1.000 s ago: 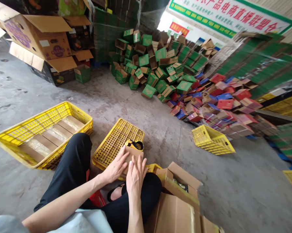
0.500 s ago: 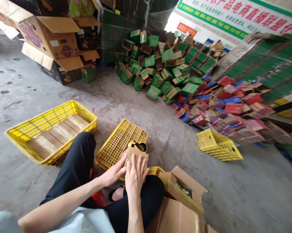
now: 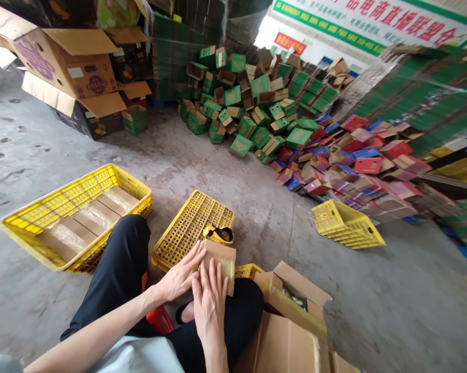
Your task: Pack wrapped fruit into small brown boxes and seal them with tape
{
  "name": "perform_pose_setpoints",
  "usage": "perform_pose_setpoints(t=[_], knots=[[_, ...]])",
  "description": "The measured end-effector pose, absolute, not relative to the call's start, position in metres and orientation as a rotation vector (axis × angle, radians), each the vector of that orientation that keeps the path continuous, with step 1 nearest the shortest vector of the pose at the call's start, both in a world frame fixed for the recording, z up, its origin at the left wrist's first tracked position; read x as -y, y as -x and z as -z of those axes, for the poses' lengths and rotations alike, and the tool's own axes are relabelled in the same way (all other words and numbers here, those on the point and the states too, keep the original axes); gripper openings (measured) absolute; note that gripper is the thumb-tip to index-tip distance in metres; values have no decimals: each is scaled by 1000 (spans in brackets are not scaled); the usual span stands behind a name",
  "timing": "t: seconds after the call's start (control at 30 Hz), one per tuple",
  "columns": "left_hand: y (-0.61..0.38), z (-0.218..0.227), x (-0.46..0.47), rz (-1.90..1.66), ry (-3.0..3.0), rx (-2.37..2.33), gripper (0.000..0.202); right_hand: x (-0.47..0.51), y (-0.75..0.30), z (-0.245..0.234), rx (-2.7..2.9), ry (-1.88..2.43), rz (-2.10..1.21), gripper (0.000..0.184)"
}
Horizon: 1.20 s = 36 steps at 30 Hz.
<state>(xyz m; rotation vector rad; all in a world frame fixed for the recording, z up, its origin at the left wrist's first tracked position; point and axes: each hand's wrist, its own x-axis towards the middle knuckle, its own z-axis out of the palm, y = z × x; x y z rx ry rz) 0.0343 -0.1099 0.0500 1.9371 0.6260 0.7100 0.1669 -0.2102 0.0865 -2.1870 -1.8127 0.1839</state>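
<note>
A small brown cardboard box (image 3: 220, 251) sits in front of me, with shiny tape showing on its right part. My left hand (image 3: 182, 274) rests along its left edge, fingers stretched out. Flat on its top and near side lies my right hand (image 3: 210, 292), fingers slightly spread. Just beyond the box, a yellow tape dispenser (image 3: 217, 234) rests on an upturned yellow crate (image 3: 188, 220). To the left, another yellow crate (image 3: 27, 235) holds several taped brown boxes (image 3: 95, 217).
Open cardboard cartons (image 3: 291, 311) stand by my right knee. A yellow crate (image 3: 345, 225) lies further right on the concrete floor. Heaps of green boxes (image 3: 241, 145) and red and blue boxes (image 3: 367, 166) spread ahead. Large cartons (image 3: 78, 67) are stacked at back left.
My right hand has slid a little left and toward me across the box, uncovering tape on its right part. My left hand stays at the left edge. The view has shifted slightly.
</note>
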Motion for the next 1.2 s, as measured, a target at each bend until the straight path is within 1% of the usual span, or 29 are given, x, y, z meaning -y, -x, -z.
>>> perform_pose_setpoints(t=[0.07, 0.17, 0.33, 0.4, 0.47, 0.57, 0.67, 0.83, 0.97, 1.1, 1.2], knots=[[-36, -53, 110, -738, -2032, -622, 61, 220, -171, -82, 1804, 2131, -182, 56], [-38, -53, 112, -784, -2126, -678, 62, 232, -181, -78, 1711, 2108, -174, 55], [-41, -52, 116, -782, -2130, -745, 64, 245, -209, -80, 1259, 2102, -79, 59], [-41, -52, 117, -763, -2112, -753, 63, 244, -221, -81, 1049, 2063, -95, 61], [-41, -52, 117, -744, -2098, -753, 63, 237, -230, -79, 839, 2010, -216, 65], [-40, -54, 116, -727, -2084, -744, 63, 222, -236, -75, 560, 1904, -499, 74], [-40, -55, 115, -726, -2075, -738, 65, 208, -234, -73, 433, 1821, -697, 76], [-41, -54, 118, -728, -2072, -733, 66, 207, -235, -79, 350, 1689, -859, 73], [-41, -53, 119, -719, -2066, -736, 66, 212, -239, -86, 326, 1609, -964, 64], [-39, -52, 116, -706, -2058, -723, 63, 209, -238, -89, 291, 1494, -1015, 56], [-39, -53, 115, -700, -2057, -716, 62, 204, -234, -88, 208, 1519, -989, 57]])
